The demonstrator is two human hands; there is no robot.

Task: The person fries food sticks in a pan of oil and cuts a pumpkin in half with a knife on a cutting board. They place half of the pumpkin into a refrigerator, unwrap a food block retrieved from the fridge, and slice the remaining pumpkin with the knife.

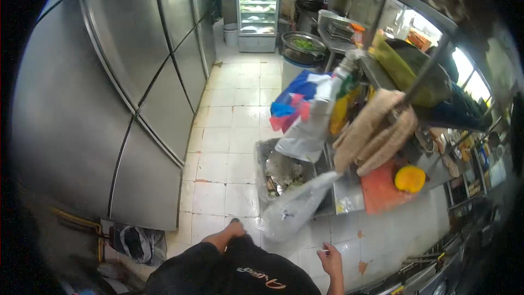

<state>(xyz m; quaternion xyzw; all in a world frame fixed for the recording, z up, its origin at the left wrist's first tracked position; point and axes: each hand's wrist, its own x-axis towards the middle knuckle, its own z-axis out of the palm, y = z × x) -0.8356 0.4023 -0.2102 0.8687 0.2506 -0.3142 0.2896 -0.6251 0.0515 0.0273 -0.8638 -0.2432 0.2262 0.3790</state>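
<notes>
My left hand (236, 228) is low in front of my dark shirt, above the tiled floor. Its fingers are small and partly hidden, and a dark spot shows at their tip. On the other side my right hand (331, 259) hangs over the floor with fingers loosely bent and apart; I make out nothing held in it. Between and beyond the hands, a clear plastic bag (295, 210) hangs from the counter side. Behind it stands a grey bin (261, 158) lined with plastic, with scraps inside. An orange cutting board (376, 188) with a cut yellow-orange fruit (409, 179) lies on the counter.
Steel cabinet doors (71, 114) line the left side. Beige towels (376, 131) and several bags (305, 109) hang at the right counter. A large pot (303, 54) of greens stands farther back, near a lit glass-front fridge (258, 38). White floor tiles (229, 136) run between.
</notes>
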